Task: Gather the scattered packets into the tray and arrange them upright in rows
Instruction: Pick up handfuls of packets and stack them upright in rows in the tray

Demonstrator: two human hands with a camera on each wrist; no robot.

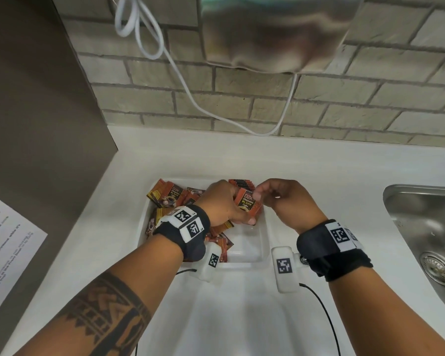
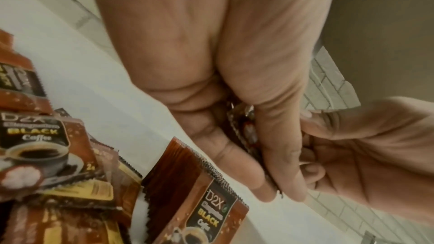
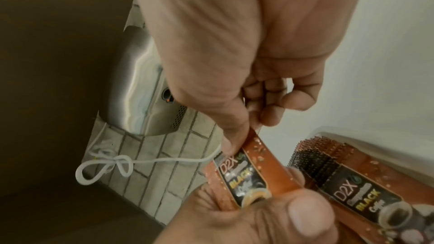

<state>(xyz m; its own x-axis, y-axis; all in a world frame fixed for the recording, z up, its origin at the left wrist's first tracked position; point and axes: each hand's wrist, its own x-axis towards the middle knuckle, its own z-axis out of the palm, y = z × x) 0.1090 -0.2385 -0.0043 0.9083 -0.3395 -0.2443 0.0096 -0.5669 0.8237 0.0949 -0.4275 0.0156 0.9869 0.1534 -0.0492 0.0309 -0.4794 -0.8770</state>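
Observation:
A white tray (image 1: 245, 260) sits on the white counter. Orange-brown coffee packets (image 1: 168, 197) lie loose in its left half. A row of packets (image 1: 242, 185) stands upright at its back, also seen in the wrist views (image 2: 199, 203) (image 3: 352, 183). My left hand (image 1: 242, 214) grips one packet (image 1: 247, 204) above the tray's middle, thumb on its face. My right hand (image 1: 258, 195) pinches that packet's top corner (image 3: 249, 170) between thumb and forefinger. In the left wrist view the held packet (image 2: 244, 133) shows only edge-on between the fingers (image 2: 237, 164).
A steel sink (image 1: 427, 240) is set into the counter at the right. A printed sheet (image 1: 8, 253) lies at the left by a brown panel. A metal hand dryer (image 1: 275, 34) and its white cable (image 1: 190, 98) hang on the brick wall behind.

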